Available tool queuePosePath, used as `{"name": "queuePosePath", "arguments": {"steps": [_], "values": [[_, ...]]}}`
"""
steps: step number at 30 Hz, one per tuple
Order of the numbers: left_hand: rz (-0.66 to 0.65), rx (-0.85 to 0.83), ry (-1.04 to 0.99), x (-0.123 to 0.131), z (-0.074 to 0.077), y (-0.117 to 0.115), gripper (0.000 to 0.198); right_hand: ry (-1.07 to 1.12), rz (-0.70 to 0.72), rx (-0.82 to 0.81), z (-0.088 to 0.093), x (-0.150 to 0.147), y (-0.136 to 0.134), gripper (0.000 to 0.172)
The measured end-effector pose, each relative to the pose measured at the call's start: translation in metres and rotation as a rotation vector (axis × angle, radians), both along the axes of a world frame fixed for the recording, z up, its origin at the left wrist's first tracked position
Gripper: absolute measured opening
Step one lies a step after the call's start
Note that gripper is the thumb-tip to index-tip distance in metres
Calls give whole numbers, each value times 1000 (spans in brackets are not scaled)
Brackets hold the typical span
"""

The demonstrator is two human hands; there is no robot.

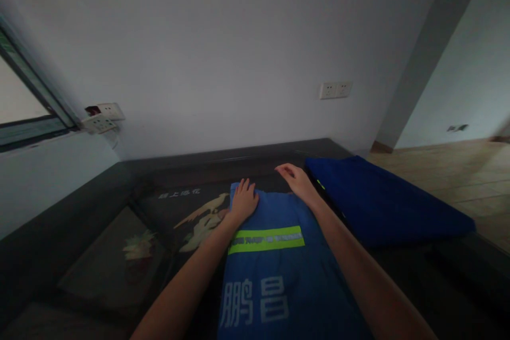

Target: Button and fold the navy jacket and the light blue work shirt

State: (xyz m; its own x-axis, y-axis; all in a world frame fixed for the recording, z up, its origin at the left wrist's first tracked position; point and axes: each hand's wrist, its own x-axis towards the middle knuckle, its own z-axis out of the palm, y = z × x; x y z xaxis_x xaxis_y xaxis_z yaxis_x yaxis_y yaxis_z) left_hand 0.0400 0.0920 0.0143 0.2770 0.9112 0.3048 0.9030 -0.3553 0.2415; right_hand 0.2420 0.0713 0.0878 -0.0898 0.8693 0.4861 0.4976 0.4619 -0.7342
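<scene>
A blue work garment [266, 271] with a yellow-green reflective band and large pale characters lies on the dark table, its near part running out of the bottom of the view. My left hand [245, 201] rests flat on its far left corner, fingers spread. Just above the far right corner is my right hand [295, 179], its fingers bent together toward the thumb in a loose pinch. No cloth shows between those fingertips.
The dark glossy table [167, 162] carries a printed bird picture and reflections. To the right lies a folded darker blue cloth [382, 202]. A wall stands behind, with sockets [336, 90] on it. A power strip [99, 122] sits near the window at left.
</scene>
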Motion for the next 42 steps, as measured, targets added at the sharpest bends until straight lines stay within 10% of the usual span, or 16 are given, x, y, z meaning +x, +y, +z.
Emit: {"name": "queuePosePath", "arguments": {"steps": [13,31,42], "values": [[107,-138,21,8,-21,-4,58,-569,-58,-98,-101,15,-44,60],[153,-2,-277,-4,-15,-5,44,-567,-77,-76,-102,17,-42,53],[319,-329,-237,-84,25,3,14,-292,-126,-55,-76,36,-39,36]]}}
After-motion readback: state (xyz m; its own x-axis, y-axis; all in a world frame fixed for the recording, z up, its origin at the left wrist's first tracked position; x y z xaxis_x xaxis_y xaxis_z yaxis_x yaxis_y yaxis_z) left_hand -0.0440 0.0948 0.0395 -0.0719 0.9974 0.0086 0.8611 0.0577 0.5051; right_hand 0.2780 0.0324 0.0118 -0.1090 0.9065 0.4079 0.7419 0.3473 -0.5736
